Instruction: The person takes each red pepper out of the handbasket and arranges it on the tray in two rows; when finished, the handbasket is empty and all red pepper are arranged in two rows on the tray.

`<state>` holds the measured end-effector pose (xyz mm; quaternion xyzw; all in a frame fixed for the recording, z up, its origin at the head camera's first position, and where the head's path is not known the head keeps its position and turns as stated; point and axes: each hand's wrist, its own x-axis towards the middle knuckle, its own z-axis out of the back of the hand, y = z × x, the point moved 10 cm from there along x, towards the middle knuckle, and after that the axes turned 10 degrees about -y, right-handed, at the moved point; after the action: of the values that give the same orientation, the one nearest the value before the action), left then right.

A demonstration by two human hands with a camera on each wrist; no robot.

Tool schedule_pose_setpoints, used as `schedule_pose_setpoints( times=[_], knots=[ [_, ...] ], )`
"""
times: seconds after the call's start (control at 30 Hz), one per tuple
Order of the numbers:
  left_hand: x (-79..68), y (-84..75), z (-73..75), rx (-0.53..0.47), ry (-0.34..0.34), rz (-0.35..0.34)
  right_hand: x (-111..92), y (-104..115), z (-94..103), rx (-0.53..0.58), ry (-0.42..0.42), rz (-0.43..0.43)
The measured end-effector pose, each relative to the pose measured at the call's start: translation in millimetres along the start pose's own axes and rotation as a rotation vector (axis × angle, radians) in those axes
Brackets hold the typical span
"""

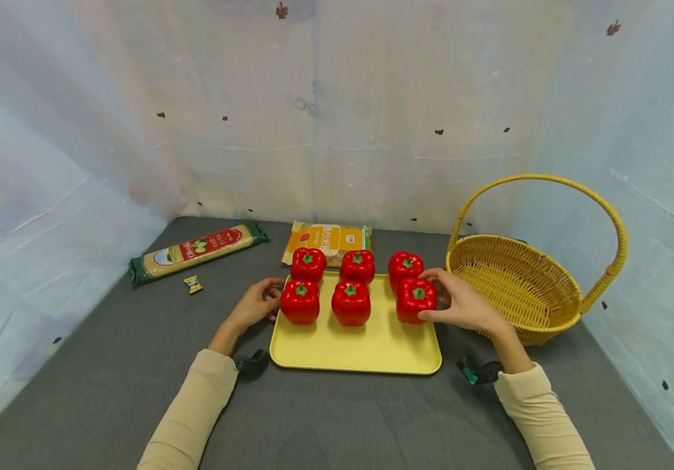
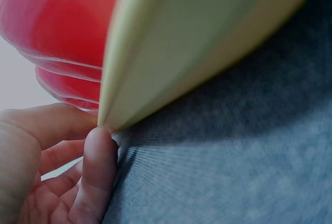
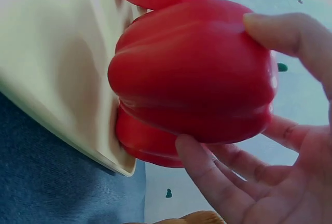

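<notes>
A yellow tray (image 1: 354, 350) carries several red bell peppers in two rows. My right hand (image 1: 464, 304) holds the front-right bell pepper (image 1: 415, 301), its thumb on one side and its fingers on the other. The right wrist view shows that pepper (image 3: 192, 73) close up, partly covering another pepper (image 3: 148, 138). At the tray's left edge, my left hand (image 1: 256, 304) pinches the rim between thumb and finger. In the left wrist view the tray rim (image 2: 116, 63) meets those fingertips (image 2: 98, 141), with a pepper (image 2: 57, 22) just beyond.
A yellow wicker basket (image 1: 572, 313) with a tall handle stands right of the tray. Behind the peppers lies an orange-yellow food packet (image 1: 328, 238). To the left are a long pasta packet (image 1: 196, 251) and a small wrapped candy (image 1: 192, 284). Pale curtains (image 1: 372, 130) surround the grey table (image 1: 337, 418).
</notes>
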<state>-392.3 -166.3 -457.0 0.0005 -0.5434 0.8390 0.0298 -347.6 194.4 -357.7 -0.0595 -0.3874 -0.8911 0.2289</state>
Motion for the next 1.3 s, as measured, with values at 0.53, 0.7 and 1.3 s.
schedule_pose_setpoints(
  times=[0.53, 0.7, 1.3],
  knots=[
    [0.6, -2.6, 1.4, -0.010, 0.004, -0.012, 1, -4, -8.9, -0.100, 0.020, 0.019],
    [0.8, -3.8, 1.6, -0.011, 0.003, -0.015, 1, -2, -8.5, -0.101, 0.024, 0.022],
    [-0.6, 0.3, 0.3, -0.004, 0.002, 0.010, 1, -1, -12.3, -0.085, 0.038, 0.025]
  ],
)
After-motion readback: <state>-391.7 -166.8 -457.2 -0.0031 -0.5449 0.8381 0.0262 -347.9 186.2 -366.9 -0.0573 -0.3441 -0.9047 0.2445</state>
